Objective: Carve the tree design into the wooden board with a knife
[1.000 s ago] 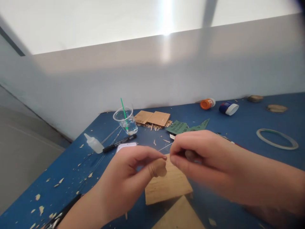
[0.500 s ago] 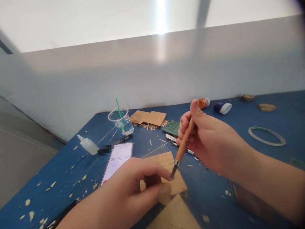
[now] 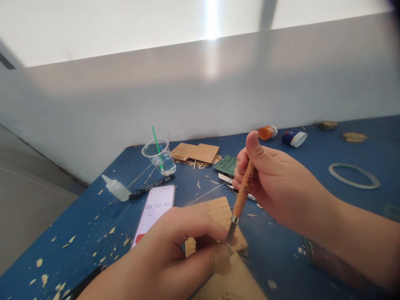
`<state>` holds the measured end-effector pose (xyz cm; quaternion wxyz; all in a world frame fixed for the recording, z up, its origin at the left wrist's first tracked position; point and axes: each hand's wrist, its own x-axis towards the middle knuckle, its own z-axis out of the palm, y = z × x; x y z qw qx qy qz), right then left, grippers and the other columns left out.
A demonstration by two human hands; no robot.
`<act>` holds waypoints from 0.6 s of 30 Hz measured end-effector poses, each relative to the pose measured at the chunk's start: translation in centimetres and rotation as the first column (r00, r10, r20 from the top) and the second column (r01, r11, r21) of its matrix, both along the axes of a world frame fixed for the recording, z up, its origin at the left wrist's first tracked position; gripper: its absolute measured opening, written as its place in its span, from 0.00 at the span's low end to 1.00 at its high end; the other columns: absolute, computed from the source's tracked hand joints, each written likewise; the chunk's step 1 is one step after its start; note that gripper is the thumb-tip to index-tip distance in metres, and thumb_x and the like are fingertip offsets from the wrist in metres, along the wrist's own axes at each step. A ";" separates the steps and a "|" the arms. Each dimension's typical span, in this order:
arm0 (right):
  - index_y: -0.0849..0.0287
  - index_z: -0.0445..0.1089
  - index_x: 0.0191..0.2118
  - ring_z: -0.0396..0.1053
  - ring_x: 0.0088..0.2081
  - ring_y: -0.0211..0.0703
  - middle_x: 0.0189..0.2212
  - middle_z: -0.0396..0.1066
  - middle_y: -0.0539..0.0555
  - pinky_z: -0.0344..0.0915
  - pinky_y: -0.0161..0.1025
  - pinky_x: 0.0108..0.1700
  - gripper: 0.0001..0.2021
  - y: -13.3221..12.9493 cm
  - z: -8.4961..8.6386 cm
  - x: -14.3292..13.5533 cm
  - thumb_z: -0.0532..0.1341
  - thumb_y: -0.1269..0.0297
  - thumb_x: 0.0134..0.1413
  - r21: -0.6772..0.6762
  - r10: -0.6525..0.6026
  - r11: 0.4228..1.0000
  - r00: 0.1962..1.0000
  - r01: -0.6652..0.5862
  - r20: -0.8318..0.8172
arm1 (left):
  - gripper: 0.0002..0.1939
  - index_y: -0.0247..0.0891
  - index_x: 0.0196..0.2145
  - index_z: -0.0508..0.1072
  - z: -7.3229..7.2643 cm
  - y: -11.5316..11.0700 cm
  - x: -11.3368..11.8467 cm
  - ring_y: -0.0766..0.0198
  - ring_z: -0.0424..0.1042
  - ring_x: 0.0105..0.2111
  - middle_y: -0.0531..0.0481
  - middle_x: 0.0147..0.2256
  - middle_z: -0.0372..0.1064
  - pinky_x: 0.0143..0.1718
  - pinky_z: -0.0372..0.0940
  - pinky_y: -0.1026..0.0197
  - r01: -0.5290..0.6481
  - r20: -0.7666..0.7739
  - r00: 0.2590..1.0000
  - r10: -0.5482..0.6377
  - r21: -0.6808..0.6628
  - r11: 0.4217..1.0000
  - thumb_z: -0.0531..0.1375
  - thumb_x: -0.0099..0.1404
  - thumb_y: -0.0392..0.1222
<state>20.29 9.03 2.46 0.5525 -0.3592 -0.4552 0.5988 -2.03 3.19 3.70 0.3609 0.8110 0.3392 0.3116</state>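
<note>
On the blue worktop (image 3: pixel 312 154), in the head view, the right hand (image 3: pixel 265 171) is wrapped around the wooden handle of a carving tool (image 3: pixel 244 189), thumb raised beside its upper end. The tool slants downward, its metal end at the fingertips of the left hand (image 3: pixel 175 246). That hand is curled, thumb and forefinger drawn together around the tip; whether a small piece sits between them cannot be told. Below lie a flat board (image 3: pixel 215 208) and, nearer the wearer, a pale wooden piece (image 3: pixel 234 279), both partly covered by the left hand.

The carving looks to be under way: loose shavings (image 3: pixel 44 280) suggest wood has already been cut. How much is left cannot be judged, as the spot at the blade is hidden.

The handle is smooth, rounded, orange-brown wood with dark lettering, joined to dark metal by a bright ferrule. The board is flat and straight-edged, with fine darker grain lines; the shavings are thin, irregular flakes. Farther back stand a clear, flared plastic cup (image 3: pixel 159 158) with a green straw and two squarish, tan wooden plates (image 3: pixel 204 153) over a crumbly heap of chips.
</note>
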 end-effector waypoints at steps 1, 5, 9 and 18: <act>0.52 0.71 0.31 0.59 0.30 0.43 0.27 0.60 0.48 0.66 0.42 0.35 0.27 -0.1 0.1 0.0 0.68 0.30 0.56 0.006 0.001 1.000 1.000 -0.001 0.010 | 0.14 0.48 0.41 0.84 0.0 -0.1 0.0 0.65 0.78 0.33 0.56 0.36 0.83 0.37 0.74 0.66 0.000 -0.001 1.000 0.000 0.001 1.000 0.64 0.69 0.28; 0.53 0.71 0.30 0.61 0.29 0.43 0.26 0.61 0.48 0.65 0.42 0.35 0.27 -0.2 0.3 -0.1 0.67 0.30 0.57 0.023 0.004 1.000 0.999 -0.005 0.039 | 0.12 0.48 0.40 0.84 0.0 -0.2 0.0 0.61 0.80 0.35 0.54 0.36 0.83 0.40 0.76 0.63 -0.008 0.016 1.000 0.008 -0.008 1.000 0.64 0.71 0.32; 0.52 0.70 0.30 0.59 0.28 0.43 0.26 0.61 0.49 0.65 0.43 0.34 0.28 0.0 0.0 0.2 0.66 0.29 0.57 0.027 -0.008 1.000 0.998 0.007 0.063 | 0.15 0.50 0.42 0.84 0.0 -0.2 0.2 0.65 0.79 0.34 0.57 0.36 0.83 0.38 0.74 0.67 -0.028 0.020 0.999 0.028 0.009 1.000 0.64 0.68 0.28; 0.52 0.70 0.31 0.60 0.29 0.44 0.28 0.61 0.50 0.65 0.44 0.35 0.28 -0.1 -0.2 0.3 0.66 0.29 0.58 0.033 -0.011 0.999 0.998 0.009 0.058 | 0.16 0.49 0.39 0.84 0.6 -0.1 0.6 0.67 0.78 0.31 0.59 0.32 0.82 0.34 0.72 0.70 -0.001 0.046 0.999 0.001 0.002 1.000 0.64 0.65 0.27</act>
